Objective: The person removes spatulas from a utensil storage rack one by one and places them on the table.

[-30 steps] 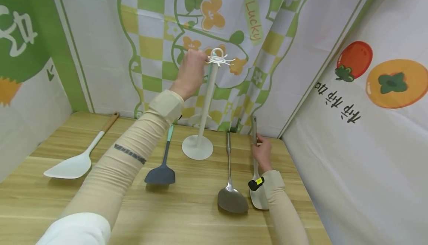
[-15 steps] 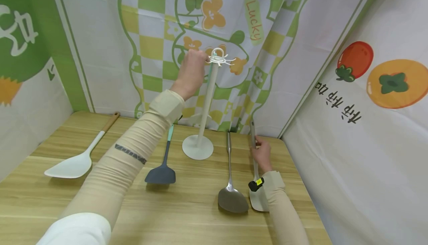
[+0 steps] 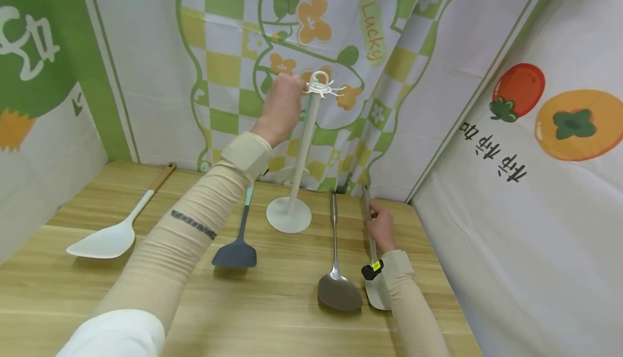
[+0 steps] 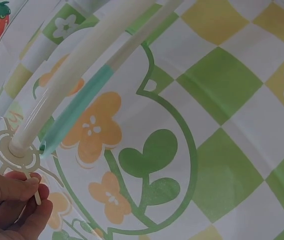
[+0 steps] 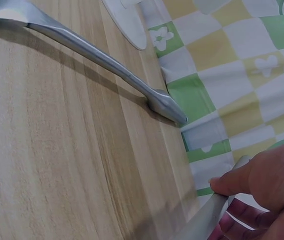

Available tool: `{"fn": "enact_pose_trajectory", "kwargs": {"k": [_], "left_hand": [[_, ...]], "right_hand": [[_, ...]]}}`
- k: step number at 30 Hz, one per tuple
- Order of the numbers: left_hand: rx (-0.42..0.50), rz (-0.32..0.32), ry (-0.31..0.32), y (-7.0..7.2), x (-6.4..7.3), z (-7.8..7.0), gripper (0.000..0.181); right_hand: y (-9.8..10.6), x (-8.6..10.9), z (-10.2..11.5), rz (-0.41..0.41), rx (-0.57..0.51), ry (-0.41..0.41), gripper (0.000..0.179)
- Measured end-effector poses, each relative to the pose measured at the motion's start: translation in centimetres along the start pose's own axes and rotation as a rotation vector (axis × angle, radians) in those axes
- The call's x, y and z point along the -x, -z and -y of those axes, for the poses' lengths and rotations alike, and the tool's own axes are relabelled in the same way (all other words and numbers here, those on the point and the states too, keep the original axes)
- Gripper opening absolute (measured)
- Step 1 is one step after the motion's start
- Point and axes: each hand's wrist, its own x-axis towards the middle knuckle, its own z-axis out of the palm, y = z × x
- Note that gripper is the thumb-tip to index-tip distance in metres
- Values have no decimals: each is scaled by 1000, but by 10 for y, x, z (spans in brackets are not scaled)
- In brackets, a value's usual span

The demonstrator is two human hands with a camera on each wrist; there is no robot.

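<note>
At the top of a white utensil stand (image 3: pixel 302 154), my left hand (image 3: pixel 282 105) pinches one of the hook arms between thumb and fingers. A utensil with a teal handle (image 4: pixel 77 110) hangs from the stand beside its pole. Over on the right, my right hand (image 3: pixel 382 230) grips a light grey spatula (image 3: pixel 377 294) by its handle. The blade of that spatula points toward me, partly covered by the wrist camera and sleeve. In the right wrist view my thumb lies along the handle (image 5: pixel 206 217), fingers underneath.
A steel wok spatula (image 3: pixel 339 291) lies just left of the grey one. Further left are a dark turner with a teal handle (image 3: pixel 236 254) and a white spatula with a wooden handle (image 3: pixel 108 240). A patterned curtain (image 3: pixel 224 70) hangs behind the wooden table (image 3: pixel 272 313).
The right hand and the far end of the grey spatula's handle have moved down and slightly toward me. My left hand keeps its pinch on the hook arm.
</note>
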Motion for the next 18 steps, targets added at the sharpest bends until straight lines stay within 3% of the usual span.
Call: {"fn": "enact_pose_trajectory", "kwargs": {"k": [12,18], "left_hand": [[-8,2,-6,1,-1,-1,35],[-6,-1,-9,0,1,-1,33]], "right_hand": [[-8,-1,-6,13,-14,-58,47],[-9,2,-10,36,70,-87,46]]}}
